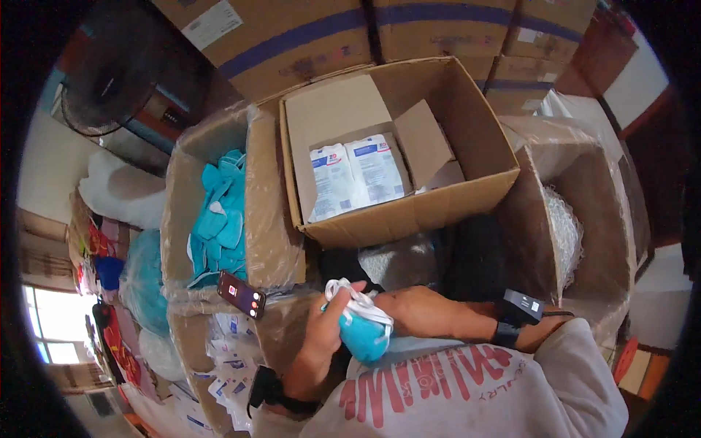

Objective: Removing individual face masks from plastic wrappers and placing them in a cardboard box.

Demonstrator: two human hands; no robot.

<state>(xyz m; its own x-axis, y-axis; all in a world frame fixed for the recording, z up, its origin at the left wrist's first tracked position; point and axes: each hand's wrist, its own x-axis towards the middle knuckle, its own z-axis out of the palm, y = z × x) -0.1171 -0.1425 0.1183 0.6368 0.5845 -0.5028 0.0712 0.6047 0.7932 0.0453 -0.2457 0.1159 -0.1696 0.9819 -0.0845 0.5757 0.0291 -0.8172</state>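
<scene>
In front of my chest, a teal cup-shaped face mask (pixel 363 339) hangs with its bundled white straps (pixel 359 301) gathered on top. My left hand (pixel 327 325) is closed around the mask and straps from the left side. On the other side, my right hand (pixel 405 306) is closed against the straps, its fingertips hidden behind them. Beyond my hands, a large open carton (pixel 409 223) holds white printed packets (pixel 358 175) standing side by side. More teal masks (pixel 219 226) lie heaped in a plastic-lined carton to the left.
A phone (pixel 242 295) rests on the edge of the left cartons. Below it, a box holds several white packets (pixel 234 365). To the right, a lined carton (pixel 595 233) contains a pile of white straps (pixel 562 237). Sealed cartons (pixel 438 36) are stacked behind, and a fan (pixel 102 95) stands far left.
</scene>
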